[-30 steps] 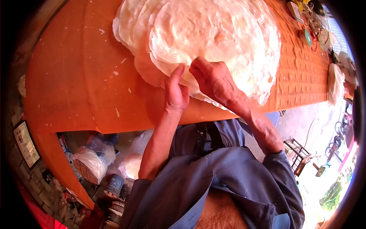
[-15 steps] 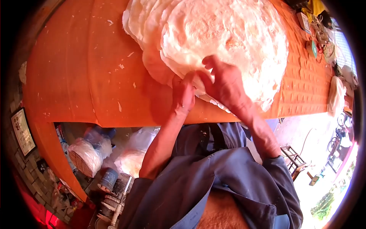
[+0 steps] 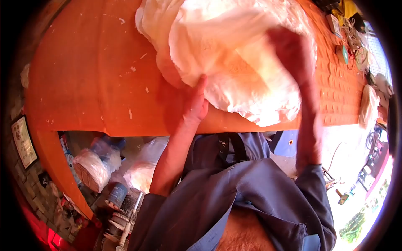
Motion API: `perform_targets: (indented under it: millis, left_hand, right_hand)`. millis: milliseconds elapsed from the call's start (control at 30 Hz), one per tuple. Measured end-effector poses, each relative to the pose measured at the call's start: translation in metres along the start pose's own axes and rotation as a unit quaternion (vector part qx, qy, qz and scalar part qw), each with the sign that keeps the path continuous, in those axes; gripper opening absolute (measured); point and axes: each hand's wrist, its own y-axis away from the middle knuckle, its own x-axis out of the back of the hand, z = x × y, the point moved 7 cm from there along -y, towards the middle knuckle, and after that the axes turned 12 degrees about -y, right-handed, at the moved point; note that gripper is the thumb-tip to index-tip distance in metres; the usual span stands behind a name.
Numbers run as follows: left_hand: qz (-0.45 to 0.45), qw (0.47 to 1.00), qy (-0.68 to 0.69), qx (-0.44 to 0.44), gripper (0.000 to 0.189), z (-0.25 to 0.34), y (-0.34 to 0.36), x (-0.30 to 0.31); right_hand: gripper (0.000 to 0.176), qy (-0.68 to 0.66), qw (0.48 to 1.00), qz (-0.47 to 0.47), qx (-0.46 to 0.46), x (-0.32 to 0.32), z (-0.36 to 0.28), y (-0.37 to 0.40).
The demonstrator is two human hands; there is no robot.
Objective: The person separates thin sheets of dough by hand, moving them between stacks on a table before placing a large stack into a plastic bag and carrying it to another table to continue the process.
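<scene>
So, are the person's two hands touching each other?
No, the left hand is by the near edge of the white sheets, and the blurred right hand is well apart, farther right.

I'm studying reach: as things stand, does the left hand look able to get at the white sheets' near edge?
Probably yes: the left hand is beside that edge of the white sheets, nothing visible between, the right hand well clear.
</scene>
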Motion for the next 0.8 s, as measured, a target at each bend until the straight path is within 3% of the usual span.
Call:
perform_targets:
  millis: [33,100,133,200,233,333,400,467,500,567,633,800]
  left_hand:
    - [-0.006,1.000,-0.004,0.004,0.049,-0.003,-0.004,0.000]
    - [0.000,1.000,-0.026,0.003,0.050,0.001,0.000,0.003]
    - [0.007,0.999,-0.045,0.005,0.050,0.002,0.000,0.006]
    - [-0.001,0.999,-0.044,0.008,0.051,0.001,-0.002,0.010]
    - [-0.016,1.000,-0.024,0.012,0.051,-0.003,-0.005,0.011]
    - [-0.008,1.000,0.015,-0.014,0.048,0.007,0.003,-0.004]
    - [-0.025,0.995,-0.049,-0.080,0.045,0.013,0.000,-0.003]
    - [-0.072,0.982,-0.121,-0.126,0.046,0.002,-0.003,0.011]
    - [-0.091,0.980,-0.124,-0.123,0.046,0.002,0.001,0.011]
    - [-0.123,0.992,0.009,-0.021,0.049,0.025,0.024,-0.020]
    - [-0.101,0.995,-0.017,0.000,0.053,0.010,0.017,-0.006]
    - [-0.140,0.990,0.007,-0.023,0.061,0.016,0.032,-0.012]
  right_hand:
    - [0.010,0.052,0.988,0.125,0.069,0.039,-0.005,-0.013]
    - [0.021,0.002,0.993,0.105,-0.052,0.108,0.021,-0.033]
    - [0.016,0.094,0.987,0.130,0.032,0.129,-0.002,-0.042]
    - [0.014,0.303,0.909,0.226,0.178,0.169,-0.047,-0.054]
    - [0.013,0.204,0.936,0.261,0.119,0.178,-0.067,-0.051]
    - [0.014,-0.058,0.987,0.129,0.082,0.147,-0.093,-0.024]
    - [0.021,-0.235,0.970,0.037,0.053,0.112,-0.100,-0.004]
    - [0.026,0.026,0.999,0.002,0.028,0.045,-0.096,0.016]
    - [0.008,0.132,0.976,-0.039,0.170,-0.003,-0.103,0.025]
    - [0.004,0.031,0.982,-0.099,0.156,-0.085,-0.068,0.050]
    - [0.004,0.028,0.982,-0.151,0.105,-0.124,-0.053,0.067]
    - [0.002,0.028,0.984,-0.121,0.129,-0.110,-0.072,0.046]
